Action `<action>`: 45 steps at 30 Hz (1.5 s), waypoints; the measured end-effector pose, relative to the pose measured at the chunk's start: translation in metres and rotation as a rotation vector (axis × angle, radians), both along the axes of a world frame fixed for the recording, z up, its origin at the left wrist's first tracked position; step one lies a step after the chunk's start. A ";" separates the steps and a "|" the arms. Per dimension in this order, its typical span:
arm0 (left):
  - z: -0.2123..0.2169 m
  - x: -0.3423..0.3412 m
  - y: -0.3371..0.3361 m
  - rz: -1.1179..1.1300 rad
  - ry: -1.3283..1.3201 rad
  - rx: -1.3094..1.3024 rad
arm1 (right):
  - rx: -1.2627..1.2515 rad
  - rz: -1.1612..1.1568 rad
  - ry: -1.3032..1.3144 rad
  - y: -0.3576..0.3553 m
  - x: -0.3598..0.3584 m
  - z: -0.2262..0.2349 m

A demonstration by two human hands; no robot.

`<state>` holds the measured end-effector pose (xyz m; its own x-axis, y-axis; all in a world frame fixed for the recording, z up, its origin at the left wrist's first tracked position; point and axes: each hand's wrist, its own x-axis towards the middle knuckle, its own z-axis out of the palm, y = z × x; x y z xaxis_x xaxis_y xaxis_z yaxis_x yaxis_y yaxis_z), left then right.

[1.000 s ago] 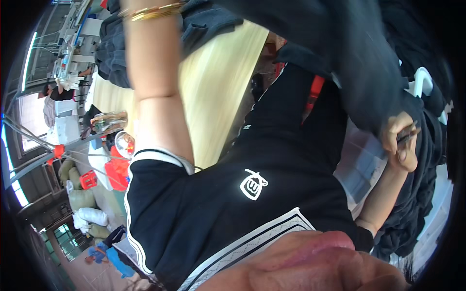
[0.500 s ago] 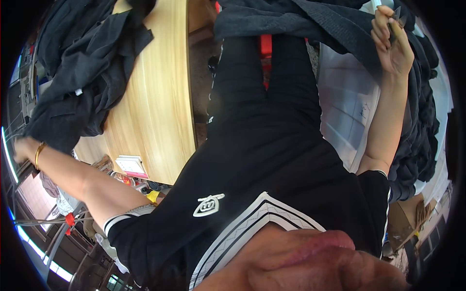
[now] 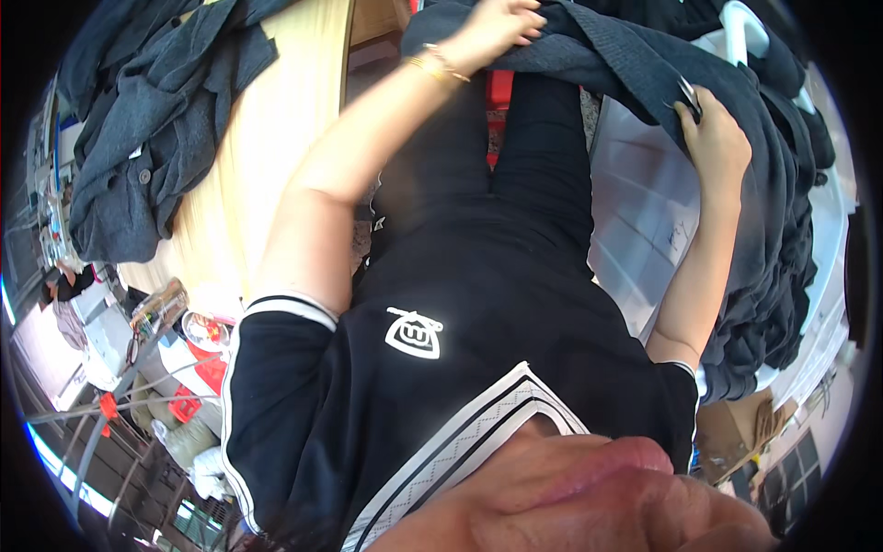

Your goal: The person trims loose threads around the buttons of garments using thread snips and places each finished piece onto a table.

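Observation:
A dark grey knitted garment (image 3: pixel 612 69) lies across my lap and runs toward the right side. Over its upper left part is my left hand (image 3: pixel 497 35), fingers loosely bent with the tips apart and nothing visible in them; contact with the cloth cannot be made out. Bracelets circle that wrist. My right hand (image 3: pixel 717 138) is closed round small thread snips (image 3: pixel 689 96), whose metal blades point up and left over the garment. On the wooden table (image 3: pixel 276 120) to the left lies another dark grey garment (image 3: pixel 152 166) with a button and a small white tag.
A translucent plastic bin (image 3: pixel 644 184) stands right of my legs. Beyond my right arm is a heap of dark garments (image 3: pixel 777 285), with a white curved plastic piece (image 3: pixel 739 32) above it. Red parts (image 3: pixel 499 90) show between my legs. Assorted items crowd the lower left.
My left hand has swung from the garment at far left to the one on my lap. My right hand, still holding the snips, has moved down and slightly left. The left garment lies flatter.

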<state>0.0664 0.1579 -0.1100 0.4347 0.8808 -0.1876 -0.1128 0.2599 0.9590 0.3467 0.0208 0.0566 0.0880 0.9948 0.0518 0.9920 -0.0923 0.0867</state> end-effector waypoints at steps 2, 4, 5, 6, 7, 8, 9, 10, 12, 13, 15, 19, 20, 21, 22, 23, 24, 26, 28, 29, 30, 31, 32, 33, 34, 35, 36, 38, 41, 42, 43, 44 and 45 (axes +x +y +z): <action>-0.037 0.031 -0.002 0.113 -0.070 -0.068 | -0.027 0.012 -0.019 0.004 0.002 0.002; -0.035 0.047 -0.011 0.258 -0.073 -0.082 | 0.031 0.028 0.136 -0.003 0.009 -0.002; -0.006 0.039 -0.025 0.308 -0.086 -0.232 | 0.023 0.031 0.147 -0.007 0.013 0.001; 0.016 0.030 -0.032 0.361 -0.110 -0.378 | -0.114 0.031 0.605 -0.009 0.016 0.017; 0.008 0.017 -0.027 0.386 -0.116 -0.377 | -0.264 0.045 1.057 -0.012 0.018 0.032; -0.006 0.003 -0.018 0.350 -0.278 -0.557 | -0.261 0.094 1.196 -0.021 0.020 0.043; -0.006 -0.003 -0.017 0.293 -0.442 -0.741 | -0.253 0.125 1.335 -0.029 0.026 0.048; -0.004 -0.007 -0.014 0.356 -0.522 -0.844 | -0.281 0.284 1.461 -0.029 0.035 0.053; -0.009 -0.020 -0.017 0.276 -0.772 -0.722 | -0.577 1.268 1.702 0.007 0.044 0.051; -0.010 -0.008 -0.013 0.236 -0.824 -0.723 | -0.770 1.630 1.747 0.010 0.036 0.058; -0.007 -0.014 -0.016 0.274 -0.827 -0.704 | -0.958 1.935 1.912 0.013 -0.009 0.072; -0.002 -0.030 -0.027 0.332 -0.796 -0.665 | -1.048 1.938 1.925 0.012 -0.020 0.073; -0.002 -0.032 -0.029 0.336 -0.784 -0.660 | -1.038 1.913 1.929 0.010 -0.018 0.073; -0.001 -0.034 -0.030 0.336 -0.774 -0.652 | -1.033 1.894 1.931 0.010 -0.018 0.074; 0.000 -0.042 -0.031 0.355 -0.756 -0.637 | -1.050 1.904 1.932 0.011 -0.022 0.073; 0.002 -0.052 -0.035 0.371 -0.733 -0.617 | -1.050 1.903 1.938 0.013 -0.023 0.070; 0.005 -0.058 -0.038 0.379 -0.716 -0.605 | -1.040 1.878 1.940 0.012 -0.024 0.068; 0.009 -0.070 -0.040 0.385 -0.677 -0.577 | -0.988 1.779 1.955 0.011 -0.022 0.062; 0.018 -0.086 -0.043 0.397 -0.624 -0.534 | -0.894 1.555 1.975 0.013 -0.019 0.048; 0.023 -0.098 -0.045 0.408 -0.589 -0.501 | -0.862 1.487 2.019 0.015 -0.019 0.037; 0.029 -0.103 -0.044 0.394 -0.550 -0.472 | -0.713 1.399 2.010 0.012 -0.015 0.030; 0.036 -0.105 -0.042 0.369 -0.507 -0.440 | -0.543 1.201 2.029 0.004 -0.023 0.035; 0.045 -0.108 -0.039 0.345 -0.457 -0.395 | -0.392 0.999 2.027 -0.001 -0.033 0.039; 0.056 -0.111 -0.037 0.320 -0.399 -0.337 | -0.269 0.803 2.011 -0.006 -0.043 0.043; 0.062 -0.101 -0.032 0.258 -0.339 -0.285 | -0.212 0.595 1.990 -0.008 -0.051 0.049; 0.076 -0.102 -0.031 0.229 -0.245 -0.193 | -0.191 0.419 1.988 -0.003 -0.065 0.053; 0.093 -0.103 -0.035 0.198 -0.136 -0.076 | -0.180 0.251 1.982 0.003 -0.080 0.059; 0.133 -0.123 -0.061 0.129 0.093 0.135 | -0.218 0.330 2.075 0.030 -0.131 0.065; 0.184 -0.095 -0.100 -0.279 -0.176 0.286 | -0.123 0.558 2.307 0.043 -0.151 0.063; 0.179 -0.107 -0.095 -0.378 0.087 0.192 | 0.013 0.458 2.371 0.053 -0.172 0.060; 0.179 -0.123 -0.101 -0.299 0.230 0.227 | 0.078 0.397 2.441 0.061 -0.207 0.059; 0.178 -0.128 -0.103 -0.257 0.345 0.252 | 0.028 0.437 2.413 0.049 -0.219 0.074; 0.177 -0.136 -0.108 -0.183 0.229 0.203 | -0.041 0.495 2.405 0.036 -0.234 0.091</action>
<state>-0.0691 0.0502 0.0670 0.5556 0.8216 -0.1275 0.1422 0.0572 0.9882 0.1125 0.0563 0.1479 -0.1918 0.9499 0.2467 -0.6996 0.0439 -0.7132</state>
